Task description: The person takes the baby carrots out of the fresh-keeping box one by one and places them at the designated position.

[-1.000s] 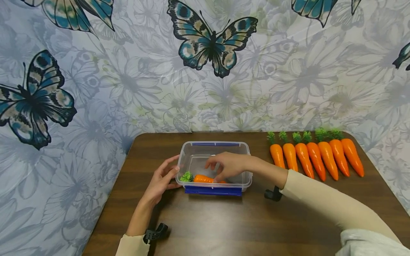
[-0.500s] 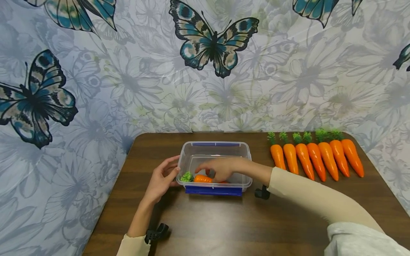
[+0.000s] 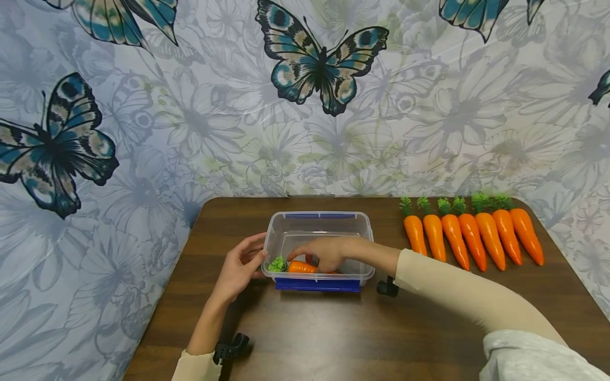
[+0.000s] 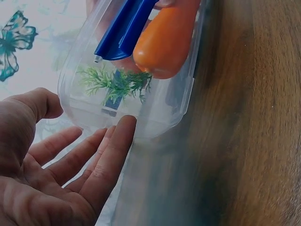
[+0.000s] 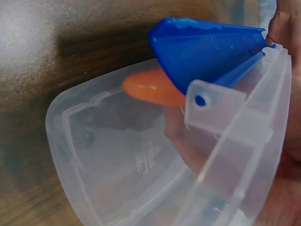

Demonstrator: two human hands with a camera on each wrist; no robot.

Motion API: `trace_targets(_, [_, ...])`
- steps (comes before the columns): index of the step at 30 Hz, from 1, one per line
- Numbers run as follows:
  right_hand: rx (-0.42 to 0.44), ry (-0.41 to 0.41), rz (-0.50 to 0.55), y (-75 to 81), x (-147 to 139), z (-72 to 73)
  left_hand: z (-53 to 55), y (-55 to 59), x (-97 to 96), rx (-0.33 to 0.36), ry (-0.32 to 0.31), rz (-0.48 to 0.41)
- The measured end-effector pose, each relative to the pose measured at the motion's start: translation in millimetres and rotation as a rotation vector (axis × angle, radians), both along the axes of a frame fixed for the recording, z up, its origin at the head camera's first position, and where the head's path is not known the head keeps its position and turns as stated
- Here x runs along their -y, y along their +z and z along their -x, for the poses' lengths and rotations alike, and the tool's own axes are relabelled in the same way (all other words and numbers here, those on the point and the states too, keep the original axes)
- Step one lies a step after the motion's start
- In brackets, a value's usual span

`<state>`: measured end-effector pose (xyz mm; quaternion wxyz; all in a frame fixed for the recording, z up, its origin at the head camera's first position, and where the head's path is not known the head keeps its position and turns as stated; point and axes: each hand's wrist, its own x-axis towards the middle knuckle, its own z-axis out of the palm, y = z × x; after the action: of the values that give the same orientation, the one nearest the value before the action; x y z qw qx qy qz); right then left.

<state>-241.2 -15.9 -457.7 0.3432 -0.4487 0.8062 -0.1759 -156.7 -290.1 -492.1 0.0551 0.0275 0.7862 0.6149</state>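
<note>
A clear plastic container (image 3: pixel 321 225) with blue latches stands on the table. Inside it, along the near wall, lies an orange carrot (image 3: pixel 301 267) with a green leafy top at the left. My right hand (image 3: pixel 329 253) reaches into the container, its fingers bent over the carrot and its index fingertip near the leafy end; the thumb is mostly hidden. My left hand (image 3: pixel 240 269) rests against the container's left end, thumb near the rim. In the left wrist view its fingers (image 4: pixel 106 167) lie fairly straight beside the plastic. The right wrist view shows the carrot's tip (image 5: pixel 148 87) past the blue latch (image 5: pixel 211 49).
Several more carrots (image 3: pixel 473 242) lie side by side at the table's back right, leafy tops toward the wall. The brown wooden table (image 3: pixel 333 328) reaches to a wall covering with butterflies (image 3: pixel 324 61). Each wrist wears a black strap device (image 3: pixel 231 348).
My right hand has moved left and lower along the carrot, its index finger now over toward the leafy end. The left hand, the container and the row of carrots stay about where they were.
</note>
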Motion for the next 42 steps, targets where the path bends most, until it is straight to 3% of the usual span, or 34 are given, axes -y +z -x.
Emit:
trace_targets(2, [0.006, -0.011, 0.016, 0.3, -2, 0.4, 0.8, 1.5, -1.2, -0.002, -0.005, 0.008])
trace_targets(3, [0.023, -0.031, 0.018, 15.6, -3, -4.8, 1.2, 2.2, -1.7, -0.003, -0.006, 0.015])
trace_targets(9, [0.013, -0.078, 0.101, 21.6, -11, -0.4, 1.1, 5.4, -3.5, 0.012, 0.003, 0.027])
trace_targets(25, [0.149, -0.286, 0.450, 45.4, -54, 5.5, -2.5, 5.7, 2.5, 0.014, 0.004, 0.018])
trace_targets(35, [0.327, -0.513, 0.594, 50.0, -95, 8.5, -4.2, 4.1, 2.2, 0.007, -0.001, 0.021])
trace_targets(42, [0.321, -0.652, 0.604, 50.8, -127, 5.0, -3.3, 6.5, -1.1, 0.004, -0.002, 0.024])
